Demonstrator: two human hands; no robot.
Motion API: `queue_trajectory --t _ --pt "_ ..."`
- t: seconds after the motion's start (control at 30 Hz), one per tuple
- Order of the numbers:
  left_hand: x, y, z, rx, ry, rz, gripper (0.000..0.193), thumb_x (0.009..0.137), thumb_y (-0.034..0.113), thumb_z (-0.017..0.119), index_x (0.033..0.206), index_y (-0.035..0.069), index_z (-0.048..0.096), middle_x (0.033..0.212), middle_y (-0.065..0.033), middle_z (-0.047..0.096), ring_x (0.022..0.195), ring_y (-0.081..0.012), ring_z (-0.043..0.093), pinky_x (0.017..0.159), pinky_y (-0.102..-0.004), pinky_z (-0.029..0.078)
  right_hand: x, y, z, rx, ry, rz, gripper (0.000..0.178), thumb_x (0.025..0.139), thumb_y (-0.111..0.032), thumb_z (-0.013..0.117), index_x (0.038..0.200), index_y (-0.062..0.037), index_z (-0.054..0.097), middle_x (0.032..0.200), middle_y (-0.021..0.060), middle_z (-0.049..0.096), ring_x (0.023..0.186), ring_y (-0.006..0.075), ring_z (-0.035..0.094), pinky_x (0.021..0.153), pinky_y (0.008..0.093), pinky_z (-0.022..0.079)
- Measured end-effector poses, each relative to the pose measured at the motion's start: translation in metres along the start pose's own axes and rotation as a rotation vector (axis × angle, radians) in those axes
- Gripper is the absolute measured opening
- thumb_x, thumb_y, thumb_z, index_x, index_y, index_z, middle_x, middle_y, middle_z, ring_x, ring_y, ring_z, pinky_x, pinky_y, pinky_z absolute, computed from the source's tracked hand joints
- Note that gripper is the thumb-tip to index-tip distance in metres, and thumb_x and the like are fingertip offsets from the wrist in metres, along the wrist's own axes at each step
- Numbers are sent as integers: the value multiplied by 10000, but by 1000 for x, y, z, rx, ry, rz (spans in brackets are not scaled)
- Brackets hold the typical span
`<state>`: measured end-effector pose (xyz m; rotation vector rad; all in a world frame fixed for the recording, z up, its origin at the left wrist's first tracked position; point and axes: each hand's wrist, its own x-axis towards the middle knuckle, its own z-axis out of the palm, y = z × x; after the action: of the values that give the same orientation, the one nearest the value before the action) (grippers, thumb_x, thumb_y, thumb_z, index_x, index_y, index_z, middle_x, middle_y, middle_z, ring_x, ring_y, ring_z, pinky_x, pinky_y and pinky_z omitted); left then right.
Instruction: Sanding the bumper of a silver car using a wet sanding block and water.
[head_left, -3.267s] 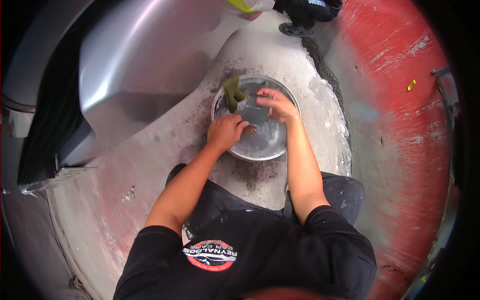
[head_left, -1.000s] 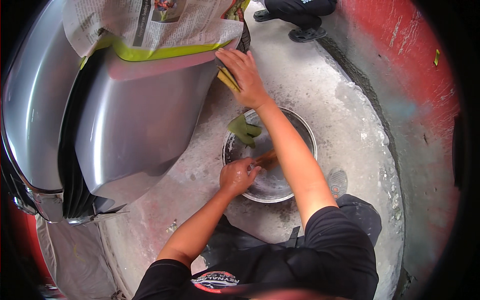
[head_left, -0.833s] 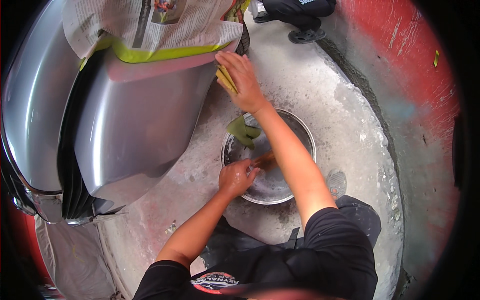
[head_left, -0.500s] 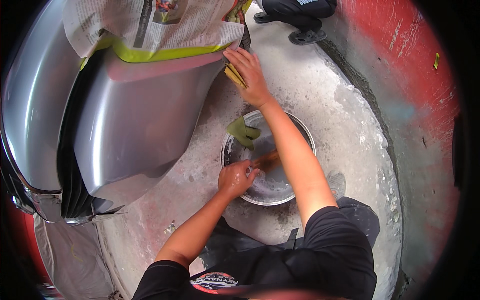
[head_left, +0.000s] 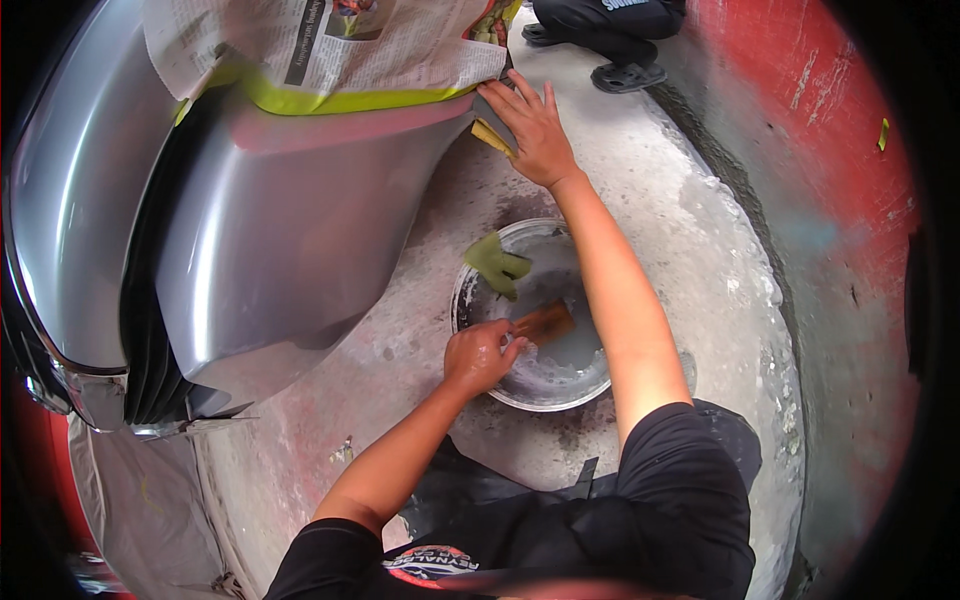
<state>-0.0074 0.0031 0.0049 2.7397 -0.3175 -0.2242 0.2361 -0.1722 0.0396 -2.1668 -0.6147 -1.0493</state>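
Observation:
My left hand [head_left: 480,358] grips one end of a flat brown rectangular piece [head_left: 545,323], perhaps a block or sponge, over the cloudy water inside a round basin [head_left: 540,404]. A crumpled green sheet [head_left: 495,265] hangs over that basin's far-left rim. My right hand [head_left: 535,130] reaches past the basin to the upper right corner of a silver car panel [head_left: 290,220]. Its fingers are spread toward the panel's edge, and a folded yellow sheet [head_left: 492,138], like sandpaper, is tucked at the thumb side. Whether the fingertips touch the panel is hard to tell.
Newspaper [head_left: 340,50] held by lime-green tape [head_left: 350,103] covers the panel's upper part. A person in dark trousers and clogs [head_left: 628,76] crouches at the far end. A red and grey wall [head_left: 800,150] runs along the right. Grey sheeting [head_left: 150,500] lies lower left.
My right hand has moved slightly right, its fingers spreading wider. More of the brown piece shows in the basin. The whole view has shifted a little.

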Motion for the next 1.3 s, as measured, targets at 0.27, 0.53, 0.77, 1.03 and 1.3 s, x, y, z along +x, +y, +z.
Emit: queue_trajectory --t 0.27,0.53,0.77,1.03,1.3 --pt "1 -1 3 -16 -10 -5 238 835 345 669 919 124 690 774 -86 687 740 -285 671 651 -402 513 -12 -17 11 231 42 40 653 821 -148 610 1439 -189 402 1476 -4 405 1409 281 275 1129 612 127" --pt "0 -1 3 -27 36 37 231 817 332 683 885 112 670 758 -107 665 735 -328 649 659 -439 502 -2 3 -1 -65 1 -42 617 855 -188 604 1436 -161 399 1467 27 412 1391 298 305 1111 634 145" --pt "0 1 -1 -33 -12 1 239 814 333 686 888 106 670 744 -106 663 730 -322 652 657 -441 502 -14 -43 13 404 124 95 535 914 -256 575 1414 -137 428 1451 64 421 1383 315 317 1135 559 137" --pt "1 0 0 -1 -34 -16 251 825 357 673 924 127 688 764 -92 689 741 -300 672 668 -416 517 -3 -91 0 603 190 92 521 932 -302 548 1395 -90 437 1431 104 426 1380 329 317 1144 531 133" --pt "2 0 0 11 -41 -34 260 806 324 665 954 112 693 800 -100 695 767 -318 670 693 -439 518 14 -148 -11 572 266 21 559 911 -295 578 1400 -71 425 1423 112 428 1379 331 318 1139 559 119"
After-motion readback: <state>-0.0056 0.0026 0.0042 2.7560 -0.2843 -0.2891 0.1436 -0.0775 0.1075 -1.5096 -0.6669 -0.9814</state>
